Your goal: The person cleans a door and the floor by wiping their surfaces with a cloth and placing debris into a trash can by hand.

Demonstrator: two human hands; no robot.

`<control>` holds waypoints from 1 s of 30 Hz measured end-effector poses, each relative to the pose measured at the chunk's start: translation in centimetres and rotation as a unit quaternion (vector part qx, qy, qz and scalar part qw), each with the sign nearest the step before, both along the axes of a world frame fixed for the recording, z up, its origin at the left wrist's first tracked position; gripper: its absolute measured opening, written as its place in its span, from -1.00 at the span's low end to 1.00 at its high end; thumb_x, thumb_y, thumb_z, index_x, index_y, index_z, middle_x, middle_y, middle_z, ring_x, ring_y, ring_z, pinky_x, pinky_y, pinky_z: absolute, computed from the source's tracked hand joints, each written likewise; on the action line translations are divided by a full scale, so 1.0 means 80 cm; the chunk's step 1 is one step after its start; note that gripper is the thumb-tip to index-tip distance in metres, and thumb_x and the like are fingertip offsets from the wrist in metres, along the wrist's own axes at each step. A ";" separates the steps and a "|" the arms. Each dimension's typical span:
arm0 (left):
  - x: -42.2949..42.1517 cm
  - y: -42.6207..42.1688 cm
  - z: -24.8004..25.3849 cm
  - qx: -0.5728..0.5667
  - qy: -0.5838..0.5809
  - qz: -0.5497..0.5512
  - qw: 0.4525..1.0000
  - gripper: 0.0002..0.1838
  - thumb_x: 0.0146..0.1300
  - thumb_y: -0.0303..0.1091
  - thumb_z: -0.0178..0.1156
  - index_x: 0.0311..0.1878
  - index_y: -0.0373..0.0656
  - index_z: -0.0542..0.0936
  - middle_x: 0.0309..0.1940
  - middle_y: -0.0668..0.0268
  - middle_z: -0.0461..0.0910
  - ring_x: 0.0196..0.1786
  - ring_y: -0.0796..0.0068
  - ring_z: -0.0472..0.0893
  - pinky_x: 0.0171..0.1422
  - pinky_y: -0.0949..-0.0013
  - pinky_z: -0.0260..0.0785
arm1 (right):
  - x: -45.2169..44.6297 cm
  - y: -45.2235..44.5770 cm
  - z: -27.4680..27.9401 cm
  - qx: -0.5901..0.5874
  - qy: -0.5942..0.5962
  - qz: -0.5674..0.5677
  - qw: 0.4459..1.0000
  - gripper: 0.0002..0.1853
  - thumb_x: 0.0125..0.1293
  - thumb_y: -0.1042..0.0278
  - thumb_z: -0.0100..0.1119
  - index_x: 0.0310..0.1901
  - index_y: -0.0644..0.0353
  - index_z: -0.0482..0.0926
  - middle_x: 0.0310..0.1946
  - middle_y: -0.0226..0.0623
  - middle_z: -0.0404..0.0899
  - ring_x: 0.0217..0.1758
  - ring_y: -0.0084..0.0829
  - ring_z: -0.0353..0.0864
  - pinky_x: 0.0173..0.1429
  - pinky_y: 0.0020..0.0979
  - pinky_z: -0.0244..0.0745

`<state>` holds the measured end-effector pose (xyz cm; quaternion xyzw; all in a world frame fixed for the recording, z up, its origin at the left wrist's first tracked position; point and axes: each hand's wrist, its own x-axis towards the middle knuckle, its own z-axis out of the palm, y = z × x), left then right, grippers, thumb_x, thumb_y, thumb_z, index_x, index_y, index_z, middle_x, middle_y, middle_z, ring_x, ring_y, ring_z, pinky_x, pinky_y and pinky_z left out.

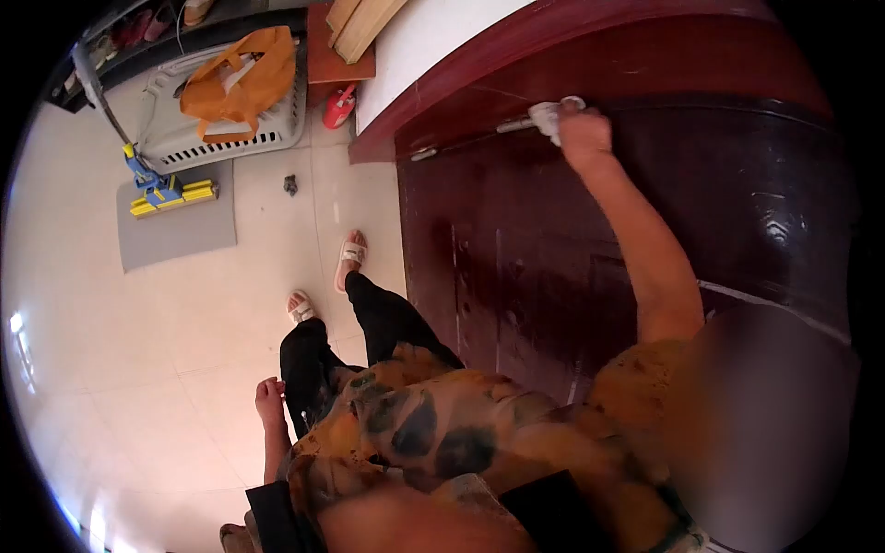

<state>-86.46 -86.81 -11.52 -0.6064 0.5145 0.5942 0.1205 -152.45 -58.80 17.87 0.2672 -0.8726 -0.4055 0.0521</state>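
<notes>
A crumpled white cloth (546,118) is gripped in my right hand (585,134). The hand presses it where the dark red door (535,212) meets its red frame (682,64), with that arm stretched out. Close by on the same edge is a silver hinge (514,124), and another hinge (424,155) sits further left. My left hand (269,392) hangs low beside my black trousers, over the floor. Its fingers look loosely curled, and I see nothing in them.
On the pale tiled floor (184,313), a blue and yellow mop (171,192) rests on a grey mat (175,244). Behind it an orange bag (241,83) lies on a grey plastic crate (161,106). A red container (339,107) stands near the wall, and a small dark object (290,185) lies nearby.
</notes>
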 end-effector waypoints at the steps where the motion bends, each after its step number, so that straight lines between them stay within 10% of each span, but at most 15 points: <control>1: 0.010 -0.005 -0.008 0.005 0.004 0.010 1.000 -0.71 0.43 -0.22 -0.07 -0.07 -0.19 0.55 -0.32 0.27 0.67 -0.29 0.51 0.65 -0.34 0.46 0.44 | 0.002 -0.001 0.023 -0.008 0.025 -0.025 0.999 -0.80 0.20 0.40 0.09 -0.15 0.25 0.50 -0.28 -0.04 0.63 -0.23 -0.08 0.65 -0.19 -0.16 0.57; 6: 0.037 -0.035 -0.015 0.014 -0.019 -0.002 1.000 -0.72 0.41 -0.21 -0.04 -0.11 -0.20 0.55 -0.38 0.28 0.65 -0.37 0.55 0.61 -0.39 0.49 0.42 | 0.054 -0.009 0.130 -0.051 -0.050 -0.071 0.995 -0.61 0.25 0.22 0.13 0.10 0.12 0.54 -0.09 -0.13 0.63 -0.05 -0.18 0.64 -0.06 -0.20 0.56; 13: -0.056 -0.096 0.026 -0.062 0.019 -0.065 0.996 -0.69 0.37 -0.17 0.01 -0.12 -0.22 0.57 -0.35 0.28 0.64 -0.33 0.54 0.61 -0.33 0.46 0.44 | 0.158 0.020 0.022 -0.353 -0.126 -0.225 0.899 -0.46 0.16 0.09 0.28 0.09 0.29 0.52 -0.06 -0.13 0.62 -0.02 -0.17 0.62 0.13 -0.28 0.45; 15: -0.111 -0.102 0.051 -0.068 0.034 -0.054 0.996 -0.71 0.38 -0.18 0.01 -0.09 -0.20 0.57 -0.31 0.28 0.64 -0.27 0.54 0.62 -0.24 0.45 0.45 | 0.167 0.037 -0.022 -0.666 -0.290 -0.338 0.599 -0.50 0.15 0.23 0.36 0.04 0.39 0.52 -0.10 -0.20 0.63 -0.06 -0.38 0.61 0.10 -0.42 0.45; 17: -0.172 -0.097 0.072 -0.064 0.091 -0.062 0.992 -0.73 0.40 -0.20 0.03 -0.08 -0.19 0.56 -0.27 0.29 0.64 -0.23 0.52 0.62 -0.16 0.45 0.45 | 0.180 0.010 -0.023 -0.750 -0.321 -0.402 0.415 -0.65 0.21 0.36 0.33 -0.01 0.34 0.56 -0.11 -0.30 0.62 -0.12 -0.51 0.59 0.03 -0.49 0.45; 25: -0.447 -0.008 0.188 0.024 0.315 -0.199 0.928 -0.82 0.38 -0.41 0.06 -0.03 -0.23 0.54 -0.18 0.25 0.64 -0.10 0.52 0.61 -0.01 0.46 0.44 | 0.165 -0.016 -0.044 -0.707 -0.381 -0.482 0.350 -0.66 0.29 0.24 0.21 0.02 0.25 0.57 -0.11 -0.33 0.63 -0.09 -0.49 0.61 -0.04 -0.40 0.52; 26: -0.459 0.000 0.193 0.015 0.334 -0.226 0.915 -0.82 0.38 -0.42 0.05 -0.03 -0.23 0.53 -0.17 0.26 0.63 -0.12 0.53 0.60 -0.02 0.46 0.43 | 0.157 -0.013 -0.045 -0.738 -0.383 -0.496 0.251 -0.64 0.30 0.24 0.17 0.05 0.25 0.55 -0.09 -0.28 0.63 -0.08 -0.42 0.62 -0.07 -0.34 0.55; 30: -0.494 0.007 0.222 0.042 0.385 -0.333 0.860 -0.74 0.26 -0.46 0.13 0.02 -0.18 0.51 -0.04 0.23 0.53 -0.03 0.43 0.56 -0.01 0.40 0.44 | 0.158 -0.047 -0.059 -0.780 -0.338 -0.504 0.156 -0.65 0.36 0.23 0.09 0.08 0.25 0.52 -0.09 -0.29 0.63 -0.03 -0.39 0.62 -0.07 -0.33 0.56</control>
